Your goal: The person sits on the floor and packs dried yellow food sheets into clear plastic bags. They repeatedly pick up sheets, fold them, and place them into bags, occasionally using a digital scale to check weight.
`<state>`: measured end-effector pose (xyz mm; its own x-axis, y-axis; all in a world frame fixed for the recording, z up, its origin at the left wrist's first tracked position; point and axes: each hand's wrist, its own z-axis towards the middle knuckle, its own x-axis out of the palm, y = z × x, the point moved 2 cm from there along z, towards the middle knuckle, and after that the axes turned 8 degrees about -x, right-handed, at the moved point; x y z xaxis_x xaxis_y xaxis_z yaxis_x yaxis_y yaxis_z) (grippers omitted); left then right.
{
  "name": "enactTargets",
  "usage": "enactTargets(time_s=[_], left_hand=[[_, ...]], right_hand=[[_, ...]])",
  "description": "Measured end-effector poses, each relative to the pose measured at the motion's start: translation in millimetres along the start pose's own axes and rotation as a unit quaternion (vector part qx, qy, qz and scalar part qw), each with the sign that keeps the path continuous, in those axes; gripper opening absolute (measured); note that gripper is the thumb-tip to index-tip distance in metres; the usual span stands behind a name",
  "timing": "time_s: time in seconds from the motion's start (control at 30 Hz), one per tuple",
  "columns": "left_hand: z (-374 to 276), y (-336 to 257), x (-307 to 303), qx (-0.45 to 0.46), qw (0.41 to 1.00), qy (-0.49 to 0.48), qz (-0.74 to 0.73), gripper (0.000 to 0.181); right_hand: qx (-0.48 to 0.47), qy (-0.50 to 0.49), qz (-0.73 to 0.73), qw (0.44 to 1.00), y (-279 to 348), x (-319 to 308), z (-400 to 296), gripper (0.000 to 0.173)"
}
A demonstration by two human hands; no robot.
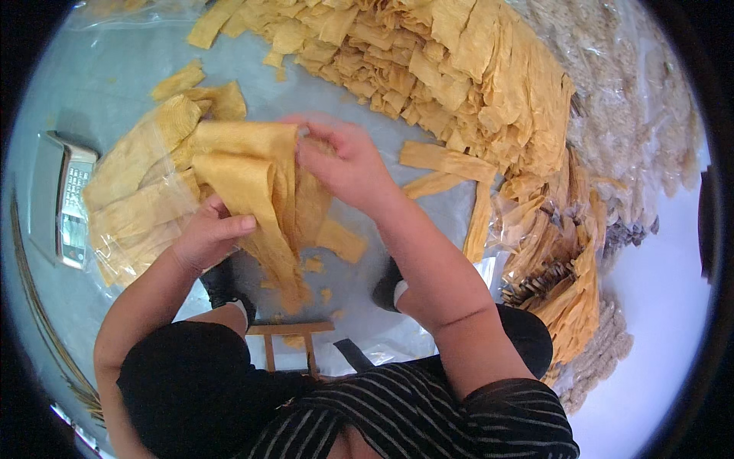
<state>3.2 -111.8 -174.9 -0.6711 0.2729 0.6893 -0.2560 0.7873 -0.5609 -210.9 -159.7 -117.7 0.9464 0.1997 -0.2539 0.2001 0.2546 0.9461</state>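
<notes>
A folded yellow, finely wrinkled sheet hangs in drooping layers between my two hands. At its lower left fold, my left hand grips it with the thumb on top. My right hand pinches the upper right corner; its fingertips are partly hidden and slightly blurred. Long tails of the sheet trail down toward the floor between my feet. Just left of it lies a clear plastic bag with more yellow sheets, some of them sticking out at the top.
A large heap of stacked yellow strips fills the upper right. Loose strips lie below it. An electronic weighing scale stands at far left. Plastic-wrapped pale fibrous material lines the right. A small wooden frame is between my legs.
</notes>
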Motion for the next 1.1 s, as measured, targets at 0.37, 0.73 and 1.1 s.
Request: enactTargets(time_s=[0.37, 0.73, 1.1], left_hand=[[-4.9, -12.4, -11.1, 0.087, 0.988, -0.123, 0.026, 0.044], [-0.9, -24.6, -24.0, 0.082, 0.964, -0.239, -0.086, 0.045], [0.5, -24.7, -45.8, 0.126, 0.956, -0.187, -0.189, 0.039]], right_hand=[[0.115, -0.204, 0.282, 0.93, -36.9, 75.5, 2.7, 0.042], [0.182, 0.096, 0.058, 0.977, -43.2, 90.6, -92.6, 0.037], [0.204, 0.101, 0.213, 0.95, -50.1, 62.4, -94.4, 0.031]])
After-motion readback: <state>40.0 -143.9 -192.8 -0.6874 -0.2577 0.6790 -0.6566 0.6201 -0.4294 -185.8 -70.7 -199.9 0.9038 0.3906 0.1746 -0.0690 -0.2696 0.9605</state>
